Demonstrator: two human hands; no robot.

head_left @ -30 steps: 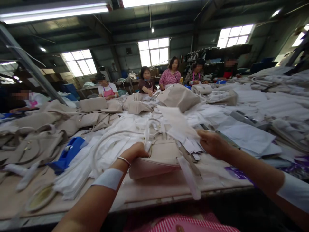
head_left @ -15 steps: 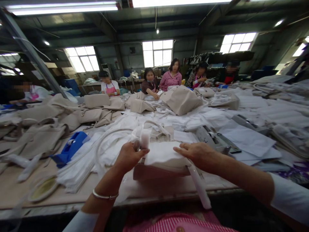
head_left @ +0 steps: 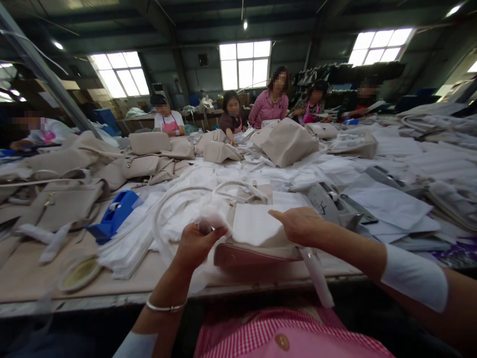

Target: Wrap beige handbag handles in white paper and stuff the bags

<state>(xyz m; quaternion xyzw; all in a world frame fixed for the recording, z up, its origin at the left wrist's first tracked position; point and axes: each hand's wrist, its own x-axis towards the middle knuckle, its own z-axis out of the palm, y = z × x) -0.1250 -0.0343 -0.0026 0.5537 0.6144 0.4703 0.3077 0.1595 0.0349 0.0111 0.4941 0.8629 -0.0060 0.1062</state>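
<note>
A beige bag (head_left: 257, 253) lies at the table's front edge, with a white sheet (head_left: 257, 223) over its top. At its left side my left hand (head_left: 197, 243) pinches a white wrapped piece (head_left: 214, 219) between thumb and fingers. My right hand (head_left: 298, 223) rests at the right of the sheet, index finger stretched out onto it and the other fingers curled; whether anything is under them is hidden. From the bag's right side a white wrapped strap (head_left: 316, 278) hangs over the edge.
A blue tape dispenser (head_left: 114, 216) and a roll of tape (head_left: 80, 273) lie left. A grey dispenser (head_left: 328, 204) stands right, near white paper sheets (head_left: 387, 204). Beige bags (head_left: 286, 141) are piled behind. Several people sit or stand across the table.
My left hand has turned slightly and its white piece now lies lower. My right hand's fingers have curled, leaving the index finger out. The camera view has shifted.
</note>
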